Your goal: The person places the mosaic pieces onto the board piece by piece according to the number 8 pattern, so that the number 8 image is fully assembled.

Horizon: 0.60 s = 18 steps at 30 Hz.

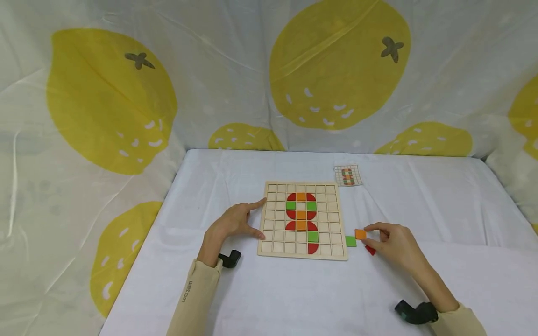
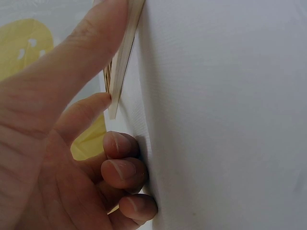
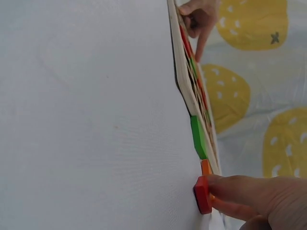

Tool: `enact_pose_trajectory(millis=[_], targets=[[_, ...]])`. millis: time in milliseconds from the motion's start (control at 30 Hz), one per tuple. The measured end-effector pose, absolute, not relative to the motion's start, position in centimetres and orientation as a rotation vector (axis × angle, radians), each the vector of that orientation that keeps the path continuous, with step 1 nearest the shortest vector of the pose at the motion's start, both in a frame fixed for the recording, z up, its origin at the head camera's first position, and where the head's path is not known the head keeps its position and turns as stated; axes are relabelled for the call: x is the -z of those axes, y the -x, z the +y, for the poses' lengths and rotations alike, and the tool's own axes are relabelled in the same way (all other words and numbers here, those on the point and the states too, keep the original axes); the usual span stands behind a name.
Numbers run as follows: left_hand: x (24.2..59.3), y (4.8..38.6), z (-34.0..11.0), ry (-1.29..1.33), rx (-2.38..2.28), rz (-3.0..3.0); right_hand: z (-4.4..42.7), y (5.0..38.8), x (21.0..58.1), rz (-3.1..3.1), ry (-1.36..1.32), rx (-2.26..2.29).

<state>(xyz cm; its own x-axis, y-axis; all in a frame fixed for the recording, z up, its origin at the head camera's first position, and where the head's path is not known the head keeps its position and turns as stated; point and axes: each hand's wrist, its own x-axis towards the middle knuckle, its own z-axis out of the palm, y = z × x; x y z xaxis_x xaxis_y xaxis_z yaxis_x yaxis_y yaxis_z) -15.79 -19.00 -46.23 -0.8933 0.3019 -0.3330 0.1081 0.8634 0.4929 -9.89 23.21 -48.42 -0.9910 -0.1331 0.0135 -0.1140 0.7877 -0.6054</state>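
In the head view a wooden grid board (image 1: pixel 279 235) lies flat on the white cloth, with red rounded pieces, green squares and orange squares set in its cells. My left hand (image 1: pixel 232 221) touches its left edge with spread thumb and index finger. In the left wrist view the other fingers (image 2: pixel 125 173) bend near the cloth. Right of the board, my right hand (image 1: pixel 397 243) pinches an orange square tile (image 1: pixel 360 234) between thumb and index finger. A green square tile (image 1: pixel 350 241) sits between it and the board. Partly under the right hand lies a red piece (image 1: pixel 370 250).
A small pattern card (image 1: pixel 348 176) with a similar coloured figure on a grid lies behind the board's right corner. White cloth (image 1: pixel 302 298) covers the table. A lemon-print curtain (image 1: pixel 235 70) hangs behind and at the sides.
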Motion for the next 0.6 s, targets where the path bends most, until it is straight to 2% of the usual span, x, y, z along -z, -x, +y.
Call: enact_pose_trajectory(millis=[600], targets=[[46.13,15.78,-19.04,-0.298,-0.698,2.622,24.16,10.44,48.74,2.916,0.188,1.039]])
